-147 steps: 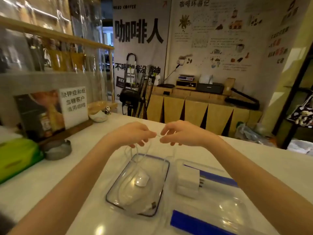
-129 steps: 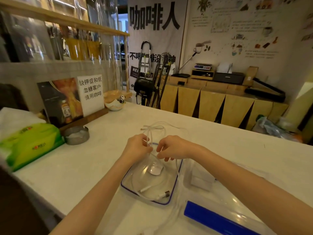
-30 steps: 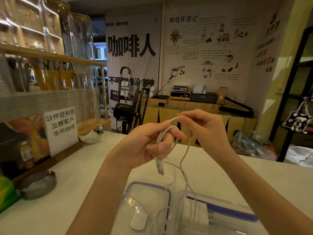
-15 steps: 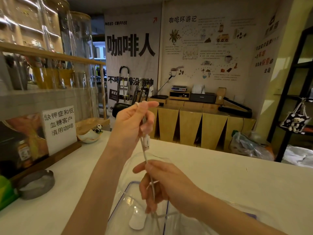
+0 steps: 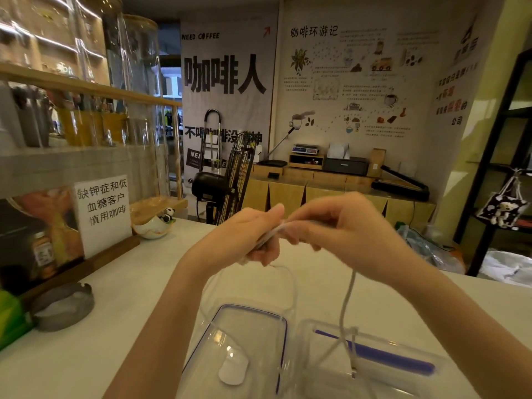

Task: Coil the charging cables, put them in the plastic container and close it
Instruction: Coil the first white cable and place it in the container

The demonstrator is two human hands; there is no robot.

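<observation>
My left hand (image 5: 247, 234) and my right hand (image 5: 339, 228) meet above the white counter, both pinching loops of a white charging cable (image 5: 347, 295). One strand hangs from my right hand down to a plug over the clear plastic container (image 5: 371, 378) with blue clips. A thinner loop drops from my left hand toward the clear lid (image 5: 253, 315) with a dark blue rim, which lies left of the container. A small white oval piece (image 5: 233, 370) sits on the lid. The part of the cable inside my fingers is blurred.
A grey ashtray (image 5: 62, 308) and a green tissue pack (image 5: 8, 321) sit at the counter's left. A sign in a wooden stand (image 5: 103, 208) and a small white bowl (image 5: 152, 226) stand behind them. Glass jars line the left shelf.
Half a second ago my left hand held the cable up high while my right hand slid down it; now both hands are together at mid height, holding gathered loops.
</observation>
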